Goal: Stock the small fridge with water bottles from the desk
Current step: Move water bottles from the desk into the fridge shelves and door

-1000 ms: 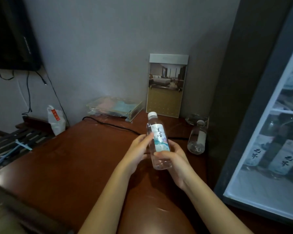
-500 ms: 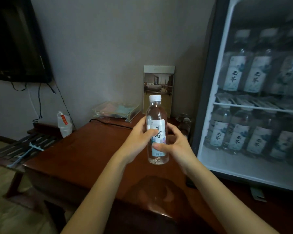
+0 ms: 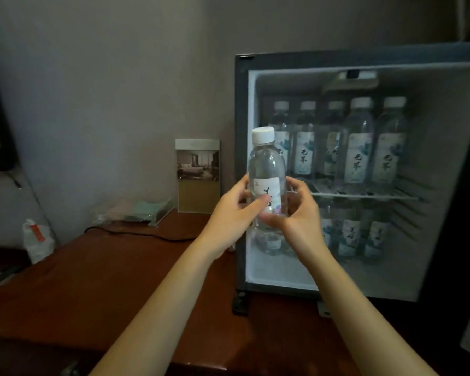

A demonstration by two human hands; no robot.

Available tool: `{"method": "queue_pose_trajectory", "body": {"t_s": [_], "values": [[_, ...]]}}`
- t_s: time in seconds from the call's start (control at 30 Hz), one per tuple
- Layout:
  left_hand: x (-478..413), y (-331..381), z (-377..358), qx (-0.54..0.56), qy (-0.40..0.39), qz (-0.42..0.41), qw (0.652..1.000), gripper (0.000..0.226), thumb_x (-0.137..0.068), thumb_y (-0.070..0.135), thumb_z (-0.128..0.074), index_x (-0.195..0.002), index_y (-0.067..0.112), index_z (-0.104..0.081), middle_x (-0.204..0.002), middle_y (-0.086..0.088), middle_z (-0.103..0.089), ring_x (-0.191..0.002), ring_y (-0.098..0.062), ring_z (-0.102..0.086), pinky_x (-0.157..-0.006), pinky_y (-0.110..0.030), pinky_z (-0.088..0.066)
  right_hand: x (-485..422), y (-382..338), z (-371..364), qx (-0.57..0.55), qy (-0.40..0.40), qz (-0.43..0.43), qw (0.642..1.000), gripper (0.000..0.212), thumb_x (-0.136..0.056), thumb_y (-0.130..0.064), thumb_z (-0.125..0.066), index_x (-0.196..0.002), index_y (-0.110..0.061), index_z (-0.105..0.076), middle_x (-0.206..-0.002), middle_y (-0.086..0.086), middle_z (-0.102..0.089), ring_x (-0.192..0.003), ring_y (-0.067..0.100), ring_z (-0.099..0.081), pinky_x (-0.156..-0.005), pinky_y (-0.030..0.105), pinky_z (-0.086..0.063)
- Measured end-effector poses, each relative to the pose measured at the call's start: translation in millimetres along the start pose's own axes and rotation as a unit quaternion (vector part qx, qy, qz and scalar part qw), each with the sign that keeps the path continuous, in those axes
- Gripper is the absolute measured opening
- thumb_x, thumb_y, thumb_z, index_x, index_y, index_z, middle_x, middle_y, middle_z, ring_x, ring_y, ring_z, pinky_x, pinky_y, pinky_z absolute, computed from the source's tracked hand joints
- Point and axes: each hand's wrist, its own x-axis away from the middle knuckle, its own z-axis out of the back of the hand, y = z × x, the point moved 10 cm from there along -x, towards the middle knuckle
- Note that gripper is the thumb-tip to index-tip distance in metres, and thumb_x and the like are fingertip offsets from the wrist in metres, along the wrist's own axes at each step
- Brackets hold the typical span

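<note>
A clear water bottle [image 3: 266, 169] with a white cap and white label stands upright in the air in front of the open small fridge [image 3: 242, 164]. My left hand [image 3: 235, 218] grips its left side and my right hand [image 3: 299, 215] grips its right side, fingers curled round the lower body. Inside the fridge, several labelled bottles [image 3: 358, 142] stand on the upper wire shelf [image 3: 364, 195]. More bottles [image 3: 349, 234] stand on the fridge floor at the right. The floor's left part is partly hidden behind my hands.
The fridge sits on a dark red wooden desk [image 3: 92, 280]. A framed room picture [image 3: 197, 176] leans on the wall beside the fridge. A clear tray [image 3: 136, 213], a black cable [image 3: 141, 234] and a white bag [image 3: 37, 240] lie at the desk's back.
The held bottle has risen and moved right, from over the desk to in front of the fridge opening. My view has swung right, so the whole fridge interior now shows.
</note>
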Motion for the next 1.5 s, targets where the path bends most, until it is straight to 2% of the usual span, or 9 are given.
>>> {"method": "queue_pose_trajectory", "body": {"t_s": [0.17,0.3,0.47,0.63,0.77,1.03,1.2,1.3,1.5], "values": [[-49,20,-40,-0.015,-0.004,-0.017,1.000,0.057,-0.087,0.036,-0.060,-0.140,0.029,-0.039,-0.128,0.005,-0.058,-0.117,-0.014,-0.056,-0.099,-0.044,-0.047,-30,-19,47,-0.004,0.056,0.042,0.998,0.060,-0.072,0.004,-0.073,-0.118,-0.024,-0.046,-0.107,0.001,-0.065,-0.098,0.015,-0.065,-0.084,0.039,-0.056],[-83,24,-68,0.003,-0.012,-0.010,1.000,0.049,-0.093,0.024,-0.054,-0.139,0.023,-0.038,-0.129,0.005,-0.056,-0.120,-0.015,-0.053,-0.103,-0.043,-0.043,-57,-18,75,0.002,0.095,0.039,0.995,0.064,-0.073,0.007,-0.070,-0.127,-0.017,-0.043,-0.105,-0.007,-0.061,-0.100,0.013,-0.062,-0.086,0.035,-0.055],[-114,9,-87,0.000,-0.001,0.013,1.000,0.050,-0.092,0.027,-0.055,-0.140,0.026,-0.038,-0.134,0.000,-0.053,-0.122,-0.019,-0.051,-0.103,-0.047,-0.043,-77,-1,90,0.050,0.113,0.005,0.992,0.066,-0.078,0.000,-0.068,-0.135,-0.019,-0.042,-0.121,-0.007,-0.055,-0.108,0.008,-0.053,-0.096,0.036,-0.049],[-133,-5,-90,-0.025,0.017,0.027,0.999,0.057,-0.093,0.026,-0.053,-0.145,0.032,-0.028,-0.142,0.001,-0.046,-0.127,-0.019,-0.046,-0.105,-0.045,-0.041,-86,3,100,0.184,0.118,0.006,0.976,0.054,-0.083,-0.018,-0.068,-0.133,-0.018,-0.049,-0.112,0.002,-0.066,-0.104,0.014,-0.062,-0.085,0.024,-0.049],[-138,-13,-88,-0.040,0.029,0.035,0.998,0.063,-0.093,0.022,-0.054,-0.147,0.031,-0.022,-0.146,0.000,-0.041,-0.130,-0.019,-0.042,-0.108,-0.044,-0.038,-80,-3,105,0.283,0.163,0.038,0.944,0.038,-0.086,-0.022,-0.066,-0.121,-0.008,-0.061,-0.099,0.012,-0.072,-0.089,0.021,-0.068,-0.078,0.030,-0.051],[-140,-16,-93,-0.055,0.051,0.037,0.997,0.064,-0.086,0.023,-0.065,-0.142,0.025,-0.034,-0.136,-0.001,-0.051,-0.122,-0.018,-0.050,-0.102,-0.042,-0.044,-72,8,114,0.337,0.196,0.014,0.921,0.026,-0.092,-0.013,-0.056,-0.116,-0.013,-0.065,-0.089,0.016,-0.073,-0.071,0.025,-0.066,-0.062,0.029,-0.049],[-134,-21,-92,-0.063,0.079,0.028,0.995,0.049,-0.087,0.023,-0.064,-0.132,0.016,-0.046,-0.124,-0.002,-0.058,-0.108,-0.014,-0.054,-0.096,-0.035,-0.046,-67,11,116,0.351,0.193,0.013,0.916,0.029,-0.090,-0.001,-0.051,-0.112,-0.008,-0.068,-0.087,0.017,-0.072,-0.065,0.026,-0.064,-0.058,0.032,-0.050],[-132,-27,-93,-0.052,0.086,0.028,0.995,0.044,-0.087,0.020,-0.064,-0.127,0.015,-0.049,-0.122,-0.003,-0.060,-0.109,-0.015,-0.056,-0.096,-0.033,-0.046,-65,11,114,0.353,0.189,0.018,0.916,0.028,-0.088,0.001,-0.051,-0.108,-0.006,-0.069,-0.086,0.019,-0.072,-0.067,0.027,-0.065,-0.062,0.037,-0.054],[-130,-37,-96,-0.108,0.082,0.050,0.989,0.055,-0.081,0.018,-0.071,-0.130,0.014,-0.046,-0.127,-0.004,-0.057,-0.115,-0.020,-0.054,-0.097,-0.034,-0.045,-64,15,115,0.356,0.178,0.008,0.917,0.030,-0.087,-0.001,-0.053,-0.110,-0.009,-0.069,-0.098,0.015,-0.072,-0.084,0.028,-0.068,-0.070,0.031,-0.054]]}}
